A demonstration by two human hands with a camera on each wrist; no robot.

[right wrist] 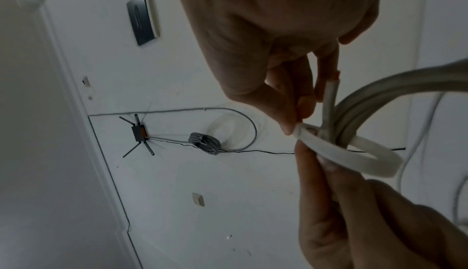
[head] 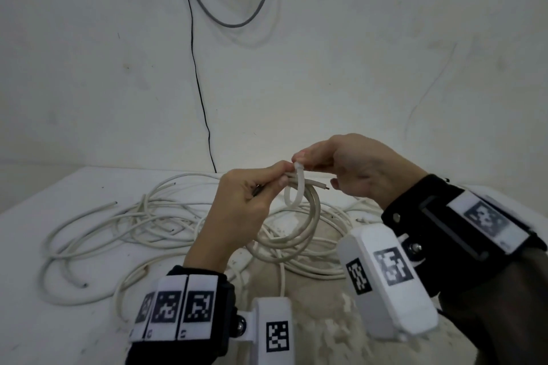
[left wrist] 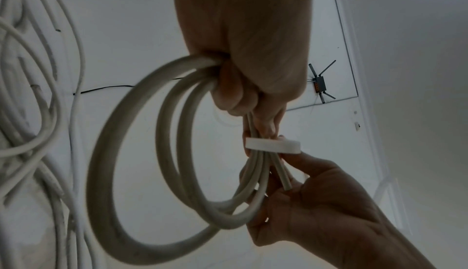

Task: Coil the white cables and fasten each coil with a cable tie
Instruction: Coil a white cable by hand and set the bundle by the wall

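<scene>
My left hand (head: 278,179) grips a small coil of white cable (head: 299,234) at its top, held above the table. A flat white cable tie (head: 296,191) loops loosely around the gathered strands. My right hand (head: 299,158) pinches the tie's upper end between thumb and forefinger. In the left wrist view the left hand (left wrist: 253,93) grips the coil (left wrist: 126,153), and the tie (left wrist: 273,146) crosses the strands just below the fingers. In the right wrist view the right hand (right wrist: 293,121) pinches the tie (right wrist: 359,159), and left fingers (right wrist: 319,165) touch it from below. A cut cable end (head: 323,187) sticks out rightward.
Several loose white cables (head: 124,216) lie tangled on the white table (head: 53,320), left of and under the hands. A worn beige patch (head: 320,326) marks the near table. A black wire (head: 195,68) and grey cable loop (head: 237,22) hang on the wall behind.
</scene>
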